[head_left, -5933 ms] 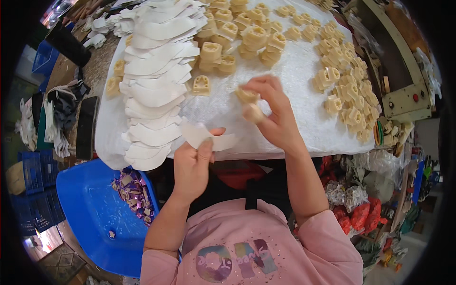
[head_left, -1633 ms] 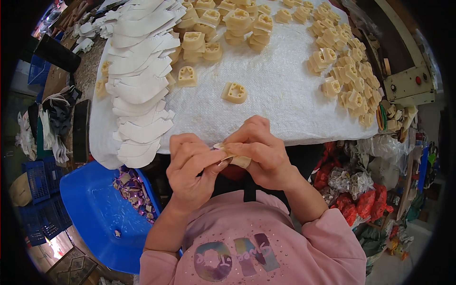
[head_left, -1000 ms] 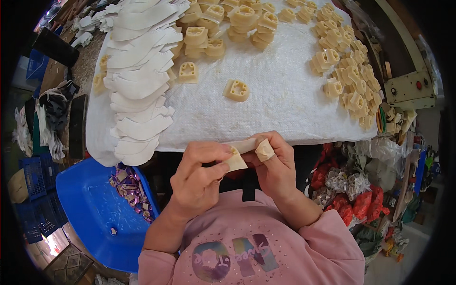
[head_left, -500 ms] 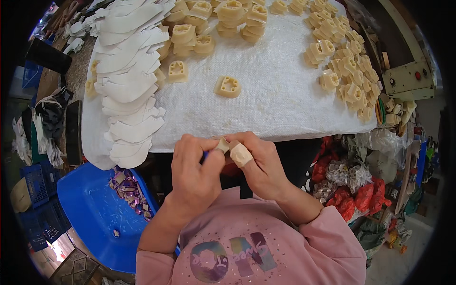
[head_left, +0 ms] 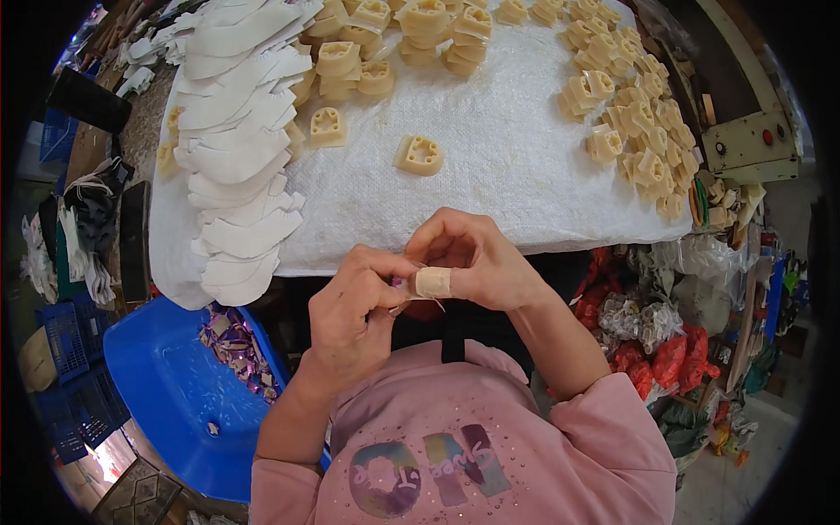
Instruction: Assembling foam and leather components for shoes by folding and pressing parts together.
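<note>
Both hands meet just in front of the table edge, above my lap. My left hand (head_left: 357, 302) is closed, its thumb and forefinger pinching a small pale piece with a shiny purple edge (head_left: 400, 283), mostly hidden by the fingers. My right hand (head_left: 481, 262) is curled in against it, thumb tip pressing on the same piece. A beige wrap (head_left: 433, 283) goes around the right thumb. Beyond the hands, a cream heel-shaped block (head_left: 419, 156) with holes in its top lies alone on the white woven cloth (head_left: 490, 201). Another such block (head_left: 328, 128) stands farther left.
Overlapping white cut pieces (head_left: 236, 166) run down the table's left side. Cream blocks are stacked at the back (head_left: 426, 26) and crowd the right (head_left: 647, 122). A blue basin (head_left: 166, 402) with purple shiny scraps (head_left: 238, 350) sits lower left; red bags (head_left: 669, 359) lie at right.
My right hand has moved up and turned, its fingers now arched toward the table edge. The left hand has shifted slightly left and down, and the purple edge now shows between them.
</note>
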Motion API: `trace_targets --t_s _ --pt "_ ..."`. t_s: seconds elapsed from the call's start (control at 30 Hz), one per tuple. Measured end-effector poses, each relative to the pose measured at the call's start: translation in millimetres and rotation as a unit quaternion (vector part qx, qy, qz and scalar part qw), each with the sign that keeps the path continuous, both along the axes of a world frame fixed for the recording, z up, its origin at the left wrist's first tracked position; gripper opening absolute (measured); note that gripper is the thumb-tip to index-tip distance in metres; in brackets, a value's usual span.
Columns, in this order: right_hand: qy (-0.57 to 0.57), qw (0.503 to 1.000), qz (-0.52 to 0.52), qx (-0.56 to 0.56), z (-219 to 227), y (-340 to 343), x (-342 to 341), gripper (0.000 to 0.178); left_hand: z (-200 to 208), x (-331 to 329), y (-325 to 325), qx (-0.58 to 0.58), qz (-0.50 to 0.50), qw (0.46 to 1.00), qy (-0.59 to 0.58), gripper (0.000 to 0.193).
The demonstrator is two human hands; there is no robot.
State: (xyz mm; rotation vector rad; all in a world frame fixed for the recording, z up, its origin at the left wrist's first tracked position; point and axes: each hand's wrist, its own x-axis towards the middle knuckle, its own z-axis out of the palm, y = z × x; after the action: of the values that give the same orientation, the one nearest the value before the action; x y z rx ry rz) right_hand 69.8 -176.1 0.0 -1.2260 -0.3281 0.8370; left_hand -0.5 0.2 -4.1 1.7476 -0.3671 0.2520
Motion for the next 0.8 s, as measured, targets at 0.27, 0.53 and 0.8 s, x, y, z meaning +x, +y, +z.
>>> trace_targets --t_s 0.27,0.53,0.8 --pt "-0.108 0.984 -0.121 -0.067 -7 9 -6 0.028 5 3 -17 -0.158 0.072 0.982 0.074 0.013" --pt "-0.322 0.935 -0.140 -0.045 -2 6 -6 0.008 0 7 -24 -0.317 0.094 0.930 0.158 0.017" --pt "-0.229 0.955 -0.185 -0.031 -2 14 -12 0.014 6 11 -24 -0.291 0.118 0.934 0.172 0.016"
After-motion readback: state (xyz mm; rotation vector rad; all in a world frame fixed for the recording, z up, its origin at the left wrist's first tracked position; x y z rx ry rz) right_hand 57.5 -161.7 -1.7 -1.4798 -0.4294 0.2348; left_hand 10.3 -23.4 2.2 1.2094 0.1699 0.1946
